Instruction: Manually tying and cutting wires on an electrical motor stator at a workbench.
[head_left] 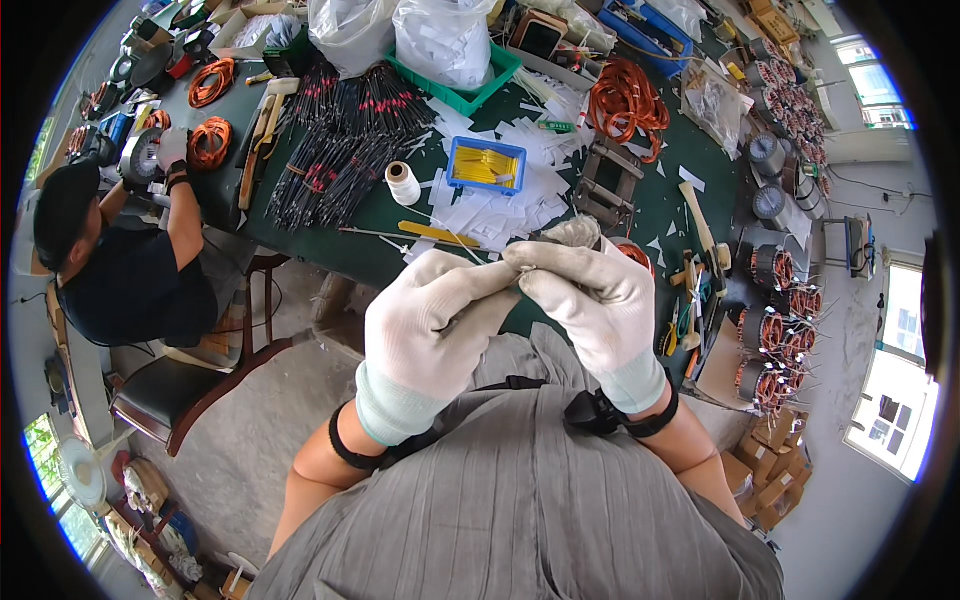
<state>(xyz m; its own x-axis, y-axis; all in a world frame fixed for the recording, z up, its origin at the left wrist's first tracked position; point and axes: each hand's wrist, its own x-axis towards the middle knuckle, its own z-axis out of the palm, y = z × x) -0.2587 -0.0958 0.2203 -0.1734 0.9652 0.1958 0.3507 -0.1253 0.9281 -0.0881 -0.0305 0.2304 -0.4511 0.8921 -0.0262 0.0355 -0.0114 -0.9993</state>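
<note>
My left hand [425, 325] and my right hand [600, 310] wear white knit gloves with pale green cuffs. Their fingertips meet in a pinch in front of my chest, above the near edge of the green table. A thin white thread runs from near the thread spool [403, 185] to the fingers of my left hand. Between the right thumb and forefinger shows a tiny pale bit, too small to name. Just beyond the hands lie a yellow strip [438, 233] and a blue tray [486, 165] of yellow pieces, with white paper slips [540, 150] around it.
Bundles of black sleeved leads [340, 150] cover the table's left part. Orange wire coils [628, 100], a dark metal frame [607, 182] and a mallet [700, 220] lie to the right. Wound motor stators [775, 330] stand far right. A co-worker [130, 240] sits left, near a chair [190, 390].
</note>
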